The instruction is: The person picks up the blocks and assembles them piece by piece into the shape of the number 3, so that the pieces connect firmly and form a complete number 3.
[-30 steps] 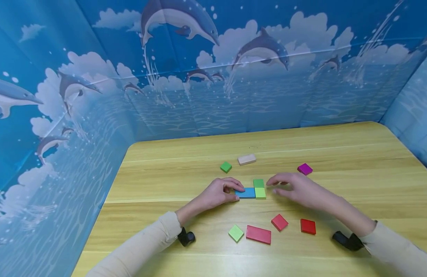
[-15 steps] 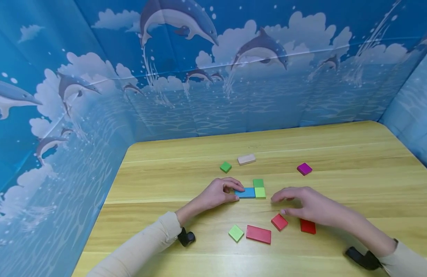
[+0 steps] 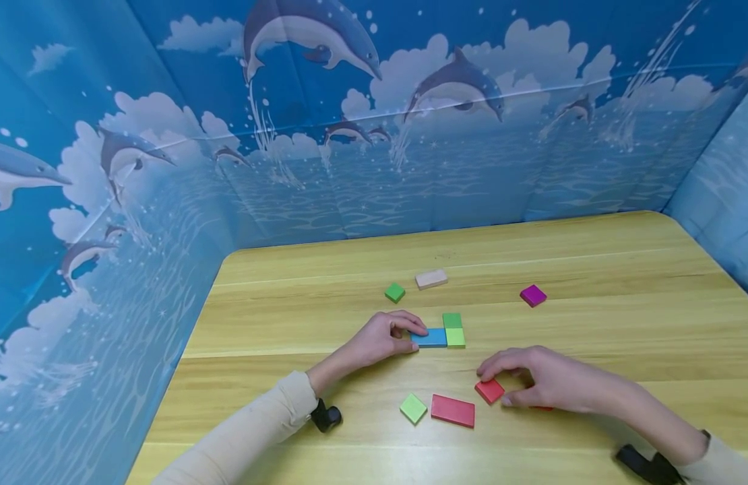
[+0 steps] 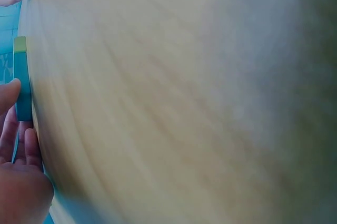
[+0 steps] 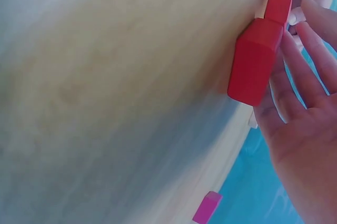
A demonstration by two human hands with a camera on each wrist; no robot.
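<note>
My left hand (image 3: 380,342) pinches the left end of a flat blue block (image 3: 433,338) between thumb and fingers. Against the block's right end lies a light green square block (image 3: 455,338), with a darker green one (image 3: 451,320) right behind it. My right hand (image 3: 552,380) is low over a red square block (image 3: 488,392), index fingertip at its far corner and thumb tip by its right corner. The right wrist view shows these fingers spread. Another red block (image 5: 255,63) lies under that hand, mostly hidden in the head view.
In front lie a light green square block (image 3: 413,409) and a long crimson block (image 3: 453,411). Farther back are a green block (image 3: 395,292), a pale wooden block (image 3: 431,279) and a magenta block (image 3: 534,296). A dolphin-print curtain (image 3: 374,182) borders the wooden table (image 3: 277,296).
My right hand has moved away from the green blocks, toward me, and down to the red square block. My left hand has stayed on the blue block.
</note>
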